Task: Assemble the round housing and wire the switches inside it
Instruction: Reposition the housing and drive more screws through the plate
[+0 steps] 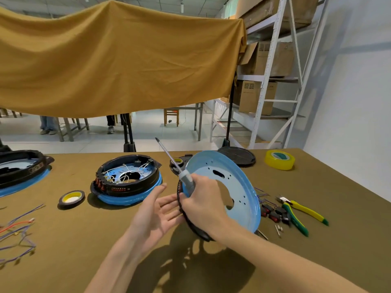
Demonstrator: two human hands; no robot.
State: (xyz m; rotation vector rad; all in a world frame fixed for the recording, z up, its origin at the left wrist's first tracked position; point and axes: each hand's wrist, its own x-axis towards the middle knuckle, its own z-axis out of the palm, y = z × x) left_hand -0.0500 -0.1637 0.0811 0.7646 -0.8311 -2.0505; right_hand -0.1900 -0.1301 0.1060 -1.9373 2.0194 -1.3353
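I have the blue housing plate (pixel 239 187) tipped on edge near the tabletop's front right, my right hand (pixel 203 199) wrapped round the screwdriver (pixel 186 180) and bracing the rim, my left hand (pixel 160 210) flat-fingered beside it. It looks stiff, light sheet metal (probably slick paint), so I'd grip the rim.

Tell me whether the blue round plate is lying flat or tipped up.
Tipped up. The blue plate stands on edge above the table, its inner face toward the camera, held by the right hand.

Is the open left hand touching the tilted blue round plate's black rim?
Touching. The head view shows the left hand's fingertips meeting the black rim of the blue plate.
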